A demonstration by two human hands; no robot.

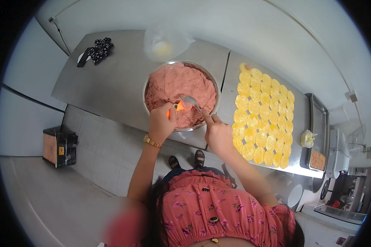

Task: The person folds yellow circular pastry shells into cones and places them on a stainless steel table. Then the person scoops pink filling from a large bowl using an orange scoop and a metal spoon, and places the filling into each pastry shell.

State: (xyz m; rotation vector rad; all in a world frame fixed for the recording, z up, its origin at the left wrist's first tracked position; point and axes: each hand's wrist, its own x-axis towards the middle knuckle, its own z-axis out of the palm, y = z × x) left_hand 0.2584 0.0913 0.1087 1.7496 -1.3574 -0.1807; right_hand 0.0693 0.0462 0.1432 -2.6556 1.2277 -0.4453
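Note:
A large round metal bowl (217, 103) stands at the table's near edge, filled with pink ground meat (179, 80). Over the near part of the meat, my left hand (162, 119) is closed on a small bright orange item (181, 107) whose kind I cannot make out; a bit of pink seems to lie on it. My right hand (217, 131) grips the handle of a metal spoon (191, 100) at the bowl's near right side. The spoon's bowl end points left, close beside the orange item.
Rows of yellow round discs (264, 119) cover the right-hand table. Behind the bowl sits a clear plastic bag (164, 43). A dark patterned scrunchie (101, 50) and a black phone-like object (84, 57) lie far left. Metal trays (317, 109) stand at right; a black crate (61, 147) is on the floor.

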